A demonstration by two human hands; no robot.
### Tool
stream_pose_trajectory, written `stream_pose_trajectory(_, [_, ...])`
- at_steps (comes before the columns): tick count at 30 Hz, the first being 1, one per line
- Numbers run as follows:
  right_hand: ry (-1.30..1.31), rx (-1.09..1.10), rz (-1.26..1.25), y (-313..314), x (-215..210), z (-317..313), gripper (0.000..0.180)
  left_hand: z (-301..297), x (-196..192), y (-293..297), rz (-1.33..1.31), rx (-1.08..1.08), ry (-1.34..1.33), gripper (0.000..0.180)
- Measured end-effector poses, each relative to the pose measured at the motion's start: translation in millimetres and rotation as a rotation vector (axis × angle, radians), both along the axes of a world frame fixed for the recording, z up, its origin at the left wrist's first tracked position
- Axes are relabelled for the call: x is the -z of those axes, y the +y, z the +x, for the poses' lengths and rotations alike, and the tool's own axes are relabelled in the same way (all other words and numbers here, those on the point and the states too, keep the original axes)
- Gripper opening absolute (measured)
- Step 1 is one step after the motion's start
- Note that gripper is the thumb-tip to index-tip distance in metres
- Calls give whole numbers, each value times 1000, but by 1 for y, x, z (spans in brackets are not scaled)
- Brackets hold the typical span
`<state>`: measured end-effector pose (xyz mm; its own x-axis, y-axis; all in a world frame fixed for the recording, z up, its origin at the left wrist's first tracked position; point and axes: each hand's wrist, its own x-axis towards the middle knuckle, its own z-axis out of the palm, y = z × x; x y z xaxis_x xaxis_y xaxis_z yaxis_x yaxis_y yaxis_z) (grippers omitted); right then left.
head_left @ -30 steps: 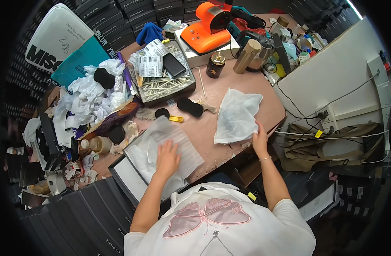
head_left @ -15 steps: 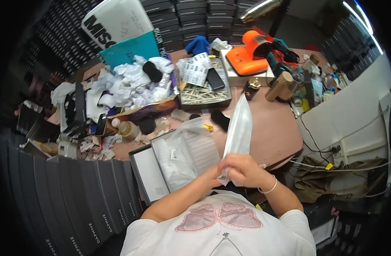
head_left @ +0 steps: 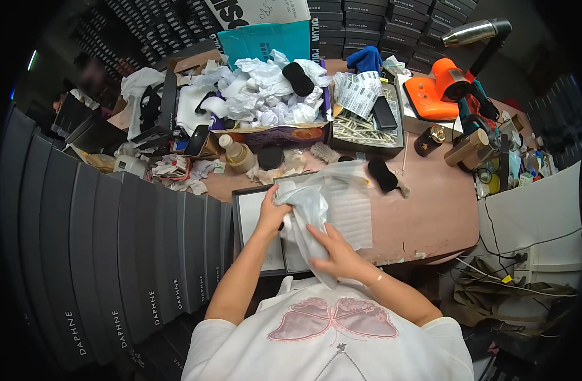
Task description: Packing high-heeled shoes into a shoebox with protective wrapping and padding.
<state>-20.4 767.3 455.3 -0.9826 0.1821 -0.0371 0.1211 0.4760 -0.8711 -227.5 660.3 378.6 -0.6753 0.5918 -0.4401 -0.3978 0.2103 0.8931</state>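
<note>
My left hand grips the upper left part of a translucent white plastic bag, its thumb pointing away from me. A small white and dark bit shows just below the fingers; I cannot make out what it is. My right hand lies against the bag's right side with fingers apart, open rather than closed round it. The bag hangs over an open dark-edged box with a pale interior. Beside it, on the left, is a pale panel with a dark rim. Right of the bag lies a ribbed translucent sheet.
Behind are a carton of crumpled white paper, a tray of pale sticks, a pump bottle, a black sponge-like pad, a dark jar and an orange device. Stacked dark boxes line the left.
Both hands have moved left and apart, over the box. The bag, upright and narrow before, now lies spread between them. My right hand has loosened from its grip. The view has shifted left.
</note>
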Motion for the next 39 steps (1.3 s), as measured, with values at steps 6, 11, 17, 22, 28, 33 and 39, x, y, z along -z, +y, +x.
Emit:
stream_pose_trajectory(6, [-259,81,171,14,117,-57,36,65,77,41,34,-74,-68,79])
stream_pose_trajectory(11, [-791,-58,-111,46,49,34,50,92,92,19,-308,134,264,91])
stream_pose_trajectory(17, [-208,662,-550,40,127,40,29,94,98,34,-154,56,139,88])
stream_pose_trajectory(22, [33,43,248,32,64,57,27,101,120,48,-276,-50,518,71])
stream_pose_trajectory(28, [-323,-103,-73,76,46,47,44,101,62,25,-135,-36,673,48])
stream_pose_trajectory(33, [-127,218,-250,109,110,28,55,78,45,-81,-226,-309,521,32])
stream_pose_trajectory(39, [27,-40,512,26,98,-47,61,100,100,-127,-588,160,424,30])
